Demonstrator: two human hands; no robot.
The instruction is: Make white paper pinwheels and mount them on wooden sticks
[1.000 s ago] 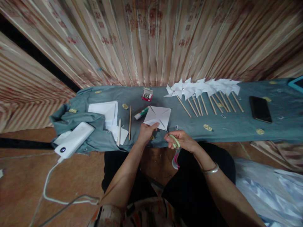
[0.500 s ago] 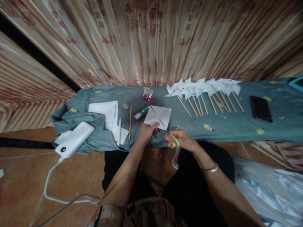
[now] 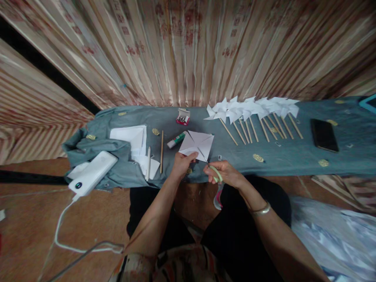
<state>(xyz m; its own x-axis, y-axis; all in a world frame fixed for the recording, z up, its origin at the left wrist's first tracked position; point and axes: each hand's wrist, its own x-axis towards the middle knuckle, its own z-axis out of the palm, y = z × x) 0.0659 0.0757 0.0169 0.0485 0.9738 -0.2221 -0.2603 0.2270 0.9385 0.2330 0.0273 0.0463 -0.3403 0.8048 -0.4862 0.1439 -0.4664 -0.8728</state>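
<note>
My left hand [image 3: 182,164] pinches the near corner of a square white paper sheet [image 3: 202,141], thumb on top. Slits run inward from the paper's corners. In my right hand [image 3: 225,174] are scissors [image 3: 216,174] with pale green and pink handles; their blades reach into the slit at the near right corner. A glue stick [image 3: 176,140] lies against the paper's left side. Behind it stands an open red box of small metal pins [image 3: 183,116]. To the right, several white paper pinwheels [image 3: 226,109] on wooden sticks lie in an overlapping row.
A wooden stick [image 3: 161,152], a white pen [image 3: 148,163] and white paper sheets [image 3: 126,135] lie left on the cloth-covered table [image 3: 288,158]. A white power bank [image 3: 93,173] with a cable rests at the left edge. A dark phone [image 3: 324,135] lies right. A pleated curtain [image 3: 176,51] hangs behind.
Almost nothing differs. Both hands, the scissors and the paper stay nearly in place, with only a very slight shift of the paper to the right.
</note>
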